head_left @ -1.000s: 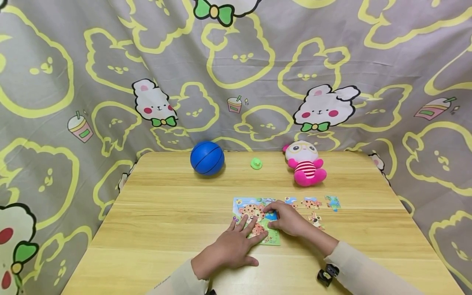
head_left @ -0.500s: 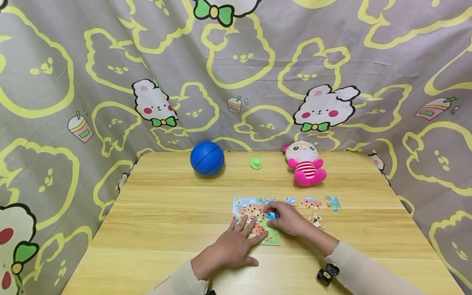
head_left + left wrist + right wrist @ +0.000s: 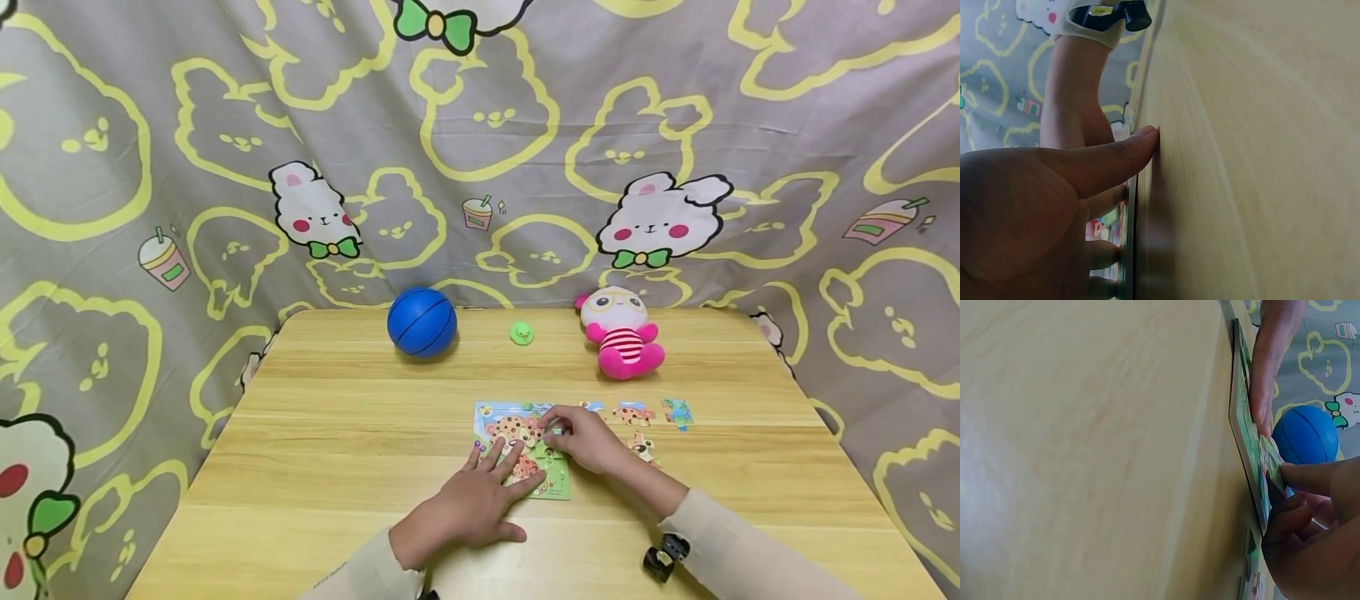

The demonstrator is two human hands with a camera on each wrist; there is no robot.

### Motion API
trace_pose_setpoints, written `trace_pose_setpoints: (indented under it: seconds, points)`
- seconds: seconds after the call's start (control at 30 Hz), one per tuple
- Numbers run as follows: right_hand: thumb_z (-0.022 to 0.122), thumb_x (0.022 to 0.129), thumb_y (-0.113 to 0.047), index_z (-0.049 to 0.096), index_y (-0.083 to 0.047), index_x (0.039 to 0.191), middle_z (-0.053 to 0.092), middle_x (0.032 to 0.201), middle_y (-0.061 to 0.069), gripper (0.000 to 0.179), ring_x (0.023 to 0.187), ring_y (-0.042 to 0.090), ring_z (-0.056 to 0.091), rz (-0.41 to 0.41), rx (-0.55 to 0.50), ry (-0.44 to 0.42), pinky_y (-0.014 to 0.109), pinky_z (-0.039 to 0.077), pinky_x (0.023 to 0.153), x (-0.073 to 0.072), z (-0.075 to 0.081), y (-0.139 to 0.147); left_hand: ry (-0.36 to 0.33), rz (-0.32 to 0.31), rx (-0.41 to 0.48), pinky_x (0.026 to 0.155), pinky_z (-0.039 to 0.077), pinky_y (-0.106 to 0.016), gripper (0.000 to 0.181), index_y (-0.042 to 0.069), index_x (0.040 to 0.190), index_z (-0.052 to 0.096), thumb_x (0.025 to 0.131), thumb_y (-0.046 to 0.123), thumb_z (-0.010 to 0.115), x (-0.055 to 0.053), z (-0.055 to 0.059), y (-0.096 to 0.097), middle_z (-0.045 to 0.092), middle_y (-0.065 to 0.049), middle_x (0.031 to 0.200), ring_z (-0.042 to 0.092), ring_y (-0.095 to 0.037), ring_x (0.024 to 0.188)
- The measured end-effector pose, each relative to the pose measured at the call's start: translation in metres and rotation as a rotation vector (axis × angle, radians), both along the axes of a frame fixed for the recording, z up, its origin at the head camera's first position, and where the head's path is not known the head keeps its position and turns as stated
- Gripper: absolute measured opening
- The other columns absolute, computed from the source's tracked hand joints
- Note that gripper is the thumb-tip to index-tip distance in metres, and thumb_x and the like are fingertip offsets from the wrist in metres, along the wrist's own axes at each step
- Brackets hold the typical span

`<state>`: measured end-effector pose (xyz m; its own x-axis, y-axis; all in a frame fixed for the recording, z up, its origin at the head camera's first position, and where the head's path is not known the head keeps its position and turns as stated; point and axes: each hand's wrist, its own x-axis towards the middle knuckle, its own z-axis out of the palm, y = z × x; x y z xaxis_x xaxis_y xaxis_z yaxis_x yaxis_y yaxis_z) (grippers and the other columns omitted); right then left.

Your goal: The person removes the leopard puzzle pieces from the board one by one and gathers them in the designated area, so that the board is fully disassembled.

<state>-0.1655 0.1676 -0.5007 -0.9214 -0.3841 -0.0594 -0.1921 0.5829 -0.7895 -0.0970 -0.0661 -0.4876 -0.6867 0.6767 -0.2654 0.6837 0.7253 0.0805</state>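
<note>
A jigsaw puzzle board (image 3: 557,488) with a spotted leopard picture lies on the wooden table. My left hand (image 3: 480,498) rests across its lower left with fingers spread; in the left wrist view the thumb tip (image 3: 1147,132) touches the tabletop. Over the board's right side, my right hand (image 3: 588,437) pinches a puzzle piece (image 3: 1274,464) between thumb and fingers. That piece stands tilted up from the board, its green face showing in the right wrist view. My right fingers partly cover it in the head view.
Several loose puzzle pieces lie right of the board, among them a spotted one (image 3: 633,413) and a blue-green one (image 3: 678,412). Along the back stand a blue ball (image 3: 422,322), a small green duck toy (image 3: 522,333) and a pink panda plush (image 3: 622,333). A patterned curtain (image 3: 525,192) hangs behind.
My right hand has shifted slightly, its thumb moving up toward the fingers, and the pinched puzzle piece now tilts up from the board. The left hand stays in place.
</note>
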Motion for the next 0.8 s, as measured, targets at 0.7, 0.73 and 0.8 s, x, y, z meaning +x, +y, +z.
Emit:
trace_pose_setpoints:
  seconds: [0.7,0.73,0.8]
  points:
    - [0.068,0.100,-0.014,0.072,-0.012,0.109,0.059,0.076,0.002,0.010,0.065,0.013,0.050,-0.008,-0.070,-0.047,0.027,0.043,0.060,0.001,0.004,0.025,0.001,-0.002,-0.005,0.123,0.024,-0.059,0.082,0.045,0.163,0.023,0.092,0.071,0.056,0.000,-0.001,0.001,0.015,-0.012,0.173,0.015,-0.038,0.158]
    - [0.068,0.100,-0.014,0.072,-0.012,0.109,0.059,0.075,0.002,0.011,0.064,0.013,0.050,-0.009,-0.077,-0.050,0.027,0.043,0.059,0.000,0.003,0.027,0.003,-0.003,-0.006,0.122,0.024,-0.059,0.083,0.045,0.163,0.023,0.092,0.071,0.056,0.000,-0.001,0.001,0.015,-0.012,0.173,0.015,-0.038,0.158]
    - [0.068,0.100,-0.013,0.072,-0.010,0.110,0.061,0.076,0.003,0.011,0.063,0.013,0.050,-0.007,-0.095,-0.060,0.027,0.044,0.058,0.000,0.004,0.032,0.005,-0.003,-0.007,0.122,0.024,-0.059,0.083,0.045,0.163,0.023,0.092,0.071,0.056,0.000,-0.002,0.000,0.015,-0.012,0.173,0.015,-0.038,0.158]
